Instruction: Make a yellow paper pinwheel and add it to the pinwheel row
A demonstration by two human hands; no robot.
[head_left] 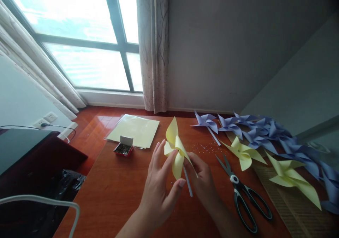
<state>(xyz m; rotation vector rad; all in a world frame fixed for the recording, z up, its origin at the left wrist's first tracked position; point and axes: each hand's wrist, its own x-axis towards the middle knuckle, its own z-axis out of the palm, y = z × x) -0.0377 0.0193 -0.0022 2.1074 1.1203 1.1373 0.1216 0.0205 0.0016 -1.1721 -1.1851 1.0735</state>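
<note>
Both my hands hold a yellow paper pinwheel [174, 144] above the orange-brown table [119, 188]. My left hand [159, 185] pinches the folded blades from the left with thumb and fingers. My right hand [202, 183] grips the pinwheel's centre from the right, where a thin pale stick [188, 185] points down from the back. Black-handled scissors [242, 192] lie shut on the table just right of my right hand.
A stack of yellow paper sheets [135, 130] and a small red box of pins [123, 148] lie at the table's far left. Finished yellow pinwheels [245, 153] and several purple ones [254, 128] line the right side. A dark cabinet [23, 149] stands to the left.
</note>
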